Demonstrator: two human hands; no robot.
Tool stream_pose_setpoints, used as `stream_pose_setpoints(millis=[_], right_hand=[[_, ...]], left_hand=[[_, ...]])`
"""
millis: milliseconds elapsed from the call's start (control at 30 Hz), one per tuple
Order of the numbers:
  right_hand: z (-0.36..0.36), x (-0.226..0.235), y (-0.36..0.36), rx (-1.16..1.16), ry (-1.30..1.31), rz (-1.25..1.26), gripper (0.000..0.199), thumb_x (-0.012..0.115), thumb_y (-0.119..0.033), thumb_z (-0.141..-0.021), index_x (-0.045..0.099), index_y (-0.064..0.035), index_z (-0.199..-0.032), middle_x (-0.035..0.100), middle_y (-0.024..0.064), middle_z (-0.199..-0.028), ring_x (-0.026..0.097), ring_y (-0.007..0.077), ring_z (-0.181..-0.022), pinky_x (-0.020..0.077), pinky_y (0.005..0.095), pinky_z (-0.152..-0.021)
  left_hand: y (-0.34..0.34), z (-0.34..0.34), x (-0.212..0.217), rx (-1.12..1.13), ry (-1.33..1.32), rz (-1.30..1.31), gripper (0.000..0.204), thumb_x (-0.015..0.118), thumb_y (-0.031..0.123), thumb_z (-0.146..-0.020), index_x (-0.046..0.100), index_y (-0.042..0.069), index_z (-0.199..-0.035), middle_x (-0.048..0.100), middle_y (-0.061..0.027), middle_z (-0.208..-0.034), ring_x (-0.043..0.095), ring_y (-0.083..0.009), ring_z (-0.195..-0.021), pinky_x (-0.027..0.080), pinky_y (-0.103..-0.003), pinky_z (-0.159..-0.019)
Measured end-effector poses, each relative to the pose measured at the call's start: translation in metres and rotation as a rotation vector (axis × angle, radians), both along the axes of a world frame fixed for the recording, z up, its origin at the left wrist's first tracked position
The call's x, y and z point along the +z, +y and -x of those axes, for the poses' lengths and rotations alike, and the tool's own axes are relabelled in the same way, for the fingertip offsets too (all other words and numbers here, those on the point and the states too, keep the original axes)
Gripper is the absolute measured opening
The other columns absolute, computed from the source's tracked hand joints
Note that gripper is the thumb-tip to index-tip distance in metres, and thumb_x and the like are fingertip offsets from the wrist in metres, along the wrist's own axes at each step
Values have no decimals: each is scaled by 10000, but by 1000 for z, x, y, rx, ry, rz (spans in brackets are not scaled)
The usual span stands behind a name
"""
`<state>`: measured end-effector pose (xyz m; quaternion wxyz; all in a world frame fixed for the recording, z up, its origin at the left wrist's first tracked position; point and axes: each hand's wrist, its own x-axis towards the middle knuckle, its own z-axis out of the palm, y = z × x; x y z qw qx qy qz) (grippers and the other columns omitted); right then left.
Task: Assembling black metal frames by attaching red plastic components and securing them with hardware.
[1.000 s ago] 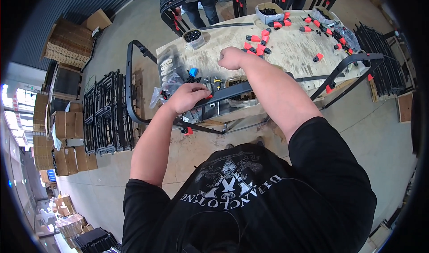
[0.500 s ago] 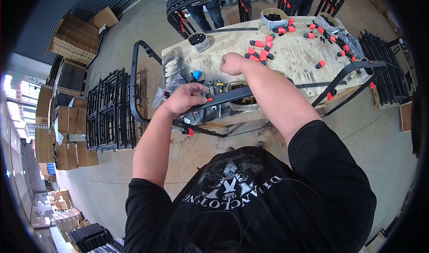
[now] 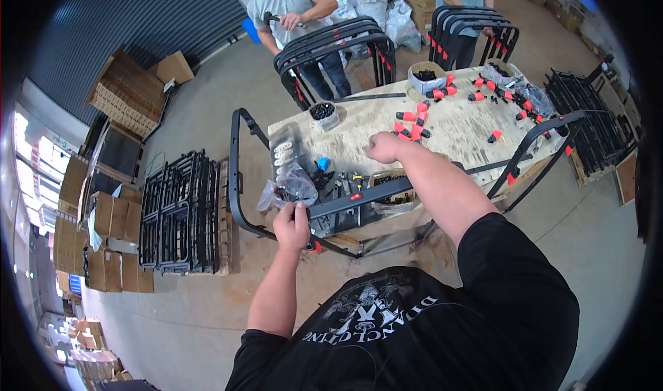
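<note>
– Firstly, head view: where is the black frame [image 3: 335,205]?
– Across the near edge of the worktop [image 3: 338,137], between it and the person. Its left curved end sticks out past the worktop's left side. A small red piece [image 3: 356,197] shows on the bar, between the left hand and the right forearm.
– State of each grip?
– Left hand [image 3: 291,228]: closed around the bar near its left part, thumb along the top. Right hand [image 3: 384,147]: fingers curled in, raised over the worktop beyond the bar. Whether anything is inside it, not visible.
– Nearby items?
– Clear plastic bag [image 3: 297,185] just beyond the left hand; box of small dark parts [image 3: 392,182] behind the bar, partly covered by it; red-and-black caps [image 3: 416,133] beyond the right hand.
– Step in hand?
– Judgement: handling and steadying the frame, left hand bearing the hold. The right forearm crosses above the bar; contact unclear.
– What does the next move call for?
– Judgement: a firm left hold, so the long bar doesn't swing, and a clear path for the right hand past the box.
</note>
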<state>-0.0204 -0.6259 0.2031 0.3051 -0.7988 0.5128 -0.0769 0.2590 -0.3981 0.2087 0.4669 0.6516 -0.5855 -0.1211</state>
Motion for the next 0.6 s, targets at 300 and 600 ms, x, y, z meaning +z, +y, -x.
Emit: stream_pose_setpoints(millis=[300, 600], right_hand=[[-8, 16, 95, 60, 168, -101, 367, 652, -316, -786, 733, -25, -994, 723, 215, -1009, 696, 356, -985, 544, 440, -869], [108, 77, 185, -510, -579, 203, 221, 691, -231, -875, 668, -21, -941, 688, 152, -801, 678, 248, -741, 531, 389, -708]], left_hand=[[4, -19, 4, -167, 32, 93, 219, 679, 181, -906, 616, 31, -759, 598, -128, -644, 586, -252, -566, 480, -351, -580], [12, 4, 2, -302, 33, 52, 128, 648, 98, -900, 661, -8, -830, 615, -106, -694, 561, -172, -634, 471, -318, -621]])
